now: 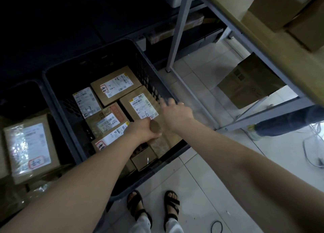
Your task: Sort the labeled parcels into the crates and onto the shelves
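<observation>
**Inspector:** State the position of your hands and of the parcel.

**Me:** Both my arms reach down into the black crate (57, 99). My left hand (143, 130) is closed, thumb on top, over the near corner of the parcel marked 1-6 (140, 106). That parcel lies flat against the crate's wall at three o'clock, just beside the upper 1-6 parcel (115, 85) at its eleven o'clock. My right hand (175, 112) is blurred. Its fingers look loosely spread at the parcel's three o'clock edge, near the crate rim, but I cannot tell whether they touch the cardboard.

**Inspector:** What else is in the crate?

**Me:** A 1-7 parcel (87, 102) at nine o'clock of mine, and two more labeled boxes at seven o'clock, packed close.

**Inspector:** Which step do you judge this to be?

**Me:** Seating or gripping this parcel among the others. I cannot say which from here.

**Inspector:** How should it be done properly?

**Me:** Keep the label face up so the marking stays readable. Hold it by two opposite edges, not one corner, so it stays level. Watch my fingers between the box and the slotted wall. The neighbours are tight, so I should move it straight up or down rather than drag it sideways across their labels. A second crate (40, 90) at nine o'clock and the shelf frame (177, 31) at one o'clock are the other destinations.
</observation>
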A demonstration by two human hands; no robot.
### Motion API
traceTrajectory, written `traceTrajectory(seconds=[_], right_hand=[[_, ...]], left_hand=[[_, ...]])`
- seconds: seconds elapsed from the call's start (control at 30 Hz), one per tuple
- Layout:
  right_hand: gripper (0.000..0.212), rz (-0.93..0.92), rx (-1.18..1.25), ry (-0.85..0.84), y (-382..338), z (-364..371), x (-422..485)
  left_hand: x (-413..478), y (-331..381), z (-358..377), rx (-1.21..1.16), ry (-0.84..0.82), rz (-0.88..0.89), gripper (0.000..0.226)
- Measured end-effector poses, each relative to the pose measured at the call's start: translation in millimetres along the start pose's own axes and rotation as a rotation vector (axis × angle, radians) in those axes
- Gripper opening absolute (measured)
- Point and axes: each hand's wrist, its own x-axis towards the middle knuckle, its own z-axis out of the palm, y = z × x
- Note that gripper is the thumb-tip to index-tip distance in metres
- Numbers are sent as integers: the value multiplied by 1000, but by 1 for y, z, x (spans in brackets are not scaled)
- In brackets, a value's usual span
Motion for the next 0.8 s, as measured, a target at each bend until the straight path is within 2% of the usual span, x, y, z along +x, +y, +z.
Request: traceTrajectory(seconds=[0.07, 0.1, 0.17, 0.27, 0.37, 0.47, 0.53, 0.63, 0.8], right_hand=[[93, -221, -195, -114, -6, 0, 1], [101, -264, -246, -175, -5, 6, 3], [109, -260, -256, -221, 2, 21, 5], [116, -264, -274, -187, 9, 42, 11], [117, -230, -209, -220, 12, 66, 22], [118, -224, -202, -200, 25, 89, 33], [112, -220, -223, -227, 38, 97, 34], [111, -227, -227, -179, 56, 101, 30], [111, -339, -210, -131, 51, 86, 34]], left_hand=[[1, 0, -1, 40, -56, 37, 64], [2, 0, -1, 41, -99, 47, 71], [4, 0, 5, 80, -122, 51, 77], [8, -3, 25, 182, -21, 42, 70], [15, -7, 54, 261, 67, 25, 70], [30, -6, 70, 339, 111, 75, 60], [39, 4, 77, 372, 103, 136, 56], [45, 18, 83, 361, 109, 177, 57], [49, -2, 67, 290, 39, 135, 64]])
